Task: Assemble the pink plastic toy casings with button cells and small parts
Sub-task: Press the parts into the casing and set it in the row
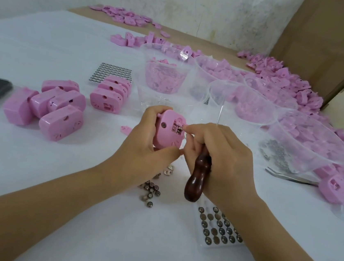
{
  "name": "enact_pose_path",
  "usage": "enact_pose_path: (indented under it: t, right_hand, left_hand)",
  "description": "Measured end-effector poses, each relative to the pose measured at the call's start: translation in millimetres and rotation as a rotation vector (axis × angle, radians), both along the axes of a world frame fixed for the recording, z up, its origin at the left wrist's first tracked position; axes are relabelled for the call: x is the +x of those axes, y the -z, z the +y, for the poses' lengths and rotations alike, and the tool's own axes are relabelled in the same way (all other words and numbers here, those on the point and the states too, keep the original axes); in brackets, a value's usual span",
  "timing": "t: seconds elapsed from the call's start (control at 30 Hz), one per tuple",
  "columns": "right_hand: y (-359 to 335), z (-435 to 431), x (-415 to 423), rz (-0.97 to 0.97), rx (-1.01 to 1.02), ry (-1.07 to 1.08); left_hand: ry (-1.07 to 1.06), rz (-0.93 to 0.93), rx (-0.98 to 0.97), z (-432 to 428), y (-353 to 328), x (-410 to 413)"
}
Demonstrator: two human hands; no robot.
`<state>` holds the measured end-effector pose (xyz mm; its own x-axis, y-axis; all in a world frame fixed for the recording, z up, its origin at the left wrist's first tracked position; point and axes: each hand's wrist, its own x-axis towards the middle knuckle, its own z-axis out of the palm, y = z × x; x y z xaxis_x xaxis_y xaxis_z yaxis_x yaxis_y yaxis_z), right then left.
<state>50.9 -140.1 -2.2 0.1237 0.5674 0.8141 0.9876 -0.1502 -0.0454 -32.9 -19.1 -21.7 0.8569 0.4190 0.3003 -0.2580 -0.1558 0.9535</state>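
Pink casing [168, 130] is held upright above the white counter [53, 181], centre of the head view. Left hand [143, 146]: fingers wrapped round the casing from its left side. Right hand [223, 157]: fingers curled round a dark wooden tool handle [199, 176], thumb and forefinger tips pinched at the casing's open battery slot.

Loose button cells [151, 190] lie on the counter below the hands. Clear cell tray [219, 228] just right of them, part filled. Second cell tray [111, 73] far back.

Clear tubs:
- Rear tub [165, 71] holds small pink parts.
- Big near tub [307, 141] holds larger pink pieces. Grey metal bits at its base, inside or outside unclear.

Closed casings [47, 107] clustered at left. Tweezers [290, 177] beside the big tub.
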Motion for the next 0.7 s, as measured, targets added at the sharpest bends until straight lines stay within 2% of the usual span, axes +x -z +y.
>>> enact_pose_path:
  t: [0.1,0.23,0.4,0.53,0.6,0.7]
  right_hand:
    - [0.9,0.0,-0.6,-0.030,0.025,-0.027]
    - [2.0,1.5,-1.4,0.029,-0.042,-0.098]
    - [-2.9,0.0,-2.8,0.017,-0.036,-0.092]
    - [-1.3,-0.8,-2.2,-0.068,-0.075,-0.072]
    - [-2.1,-5.1,-1.4,0.059,-0.042,-0.155]
    - [-12.3,-12.6,5.0,0.414,0.127,-0.317]
  left_hand:
    - [-0.002,0.002,0.008,-2.2,-2.8,-0.4]
    - [-0.008,-0.009,-0.006,-3.4,-3.1,-1.3]
    - [0.037,-0.023,-0.077,-4.9,-4.7,-5.0]
    - [0.072,-0.010,-0.085,-3.6,-7.2,-5.2]
    - [0.085,-0.033,-0.142,-1.7,-8.4,-2.9]
    - [0.169,-0.005,-0.206,2.5,-10.4,-1.0]
